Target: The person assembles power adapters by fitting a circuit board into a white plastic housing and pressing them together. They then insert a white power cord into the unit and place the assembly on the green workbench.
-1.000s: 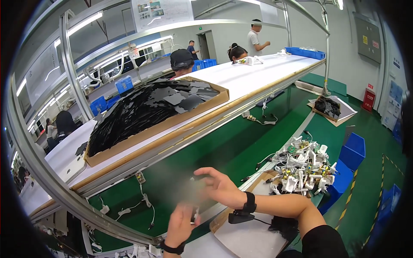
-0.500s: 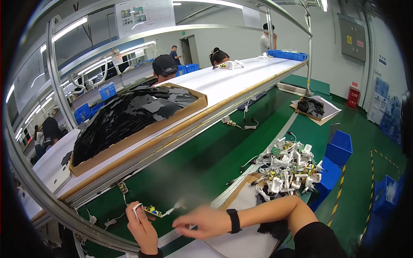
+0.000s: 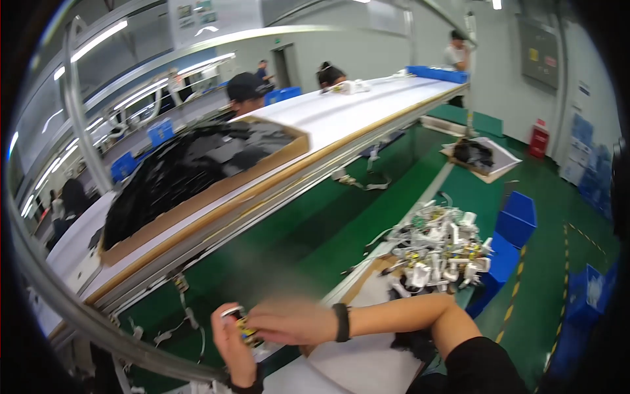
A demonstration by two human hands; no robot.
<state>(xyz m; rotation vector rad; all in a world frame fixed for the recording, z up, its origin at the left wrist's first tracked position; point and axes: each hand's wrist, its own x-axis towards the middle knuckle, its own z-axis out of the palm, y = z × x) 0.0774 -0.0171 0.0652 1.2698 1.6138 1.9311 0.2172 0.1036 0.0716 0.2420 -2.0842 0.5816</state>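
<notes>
At the bottom, my left hand [image 3: 235, 351] is closed around a small power adapter's white casing [image 3: 232, 312] and its circuit board [image 3: 247, 331], which has yellow parts. My right hand [image 3: 292, 320], blurred by motion, has its fingers closed on the board's right side. A dark band circles the right wrist. The fingers hide much of the adapter. To the right, a heap of white adapters, boards and cables [image 3: 436, 246] lies on the green bench beside a cardboard sheet with white paper [image 3: 357, 368].
A cardboard tray [image 3: 213, 203] of black sheets stands on the raised white shelf [image 3: 354, 108]. Adapters with cables lie on the green belt [image 3: 315, 230]. Blue bins [image 3: 505, 256] stand right of the heap. A metal frame post [image 3: 39, 269] curves past at left. Other people are behind the shelf.
My right hand has moved left from beside the adapter onto its board, and its fingers have closed there. My left hand has shifted slightly right. The view has shifted slightly.
</notes>
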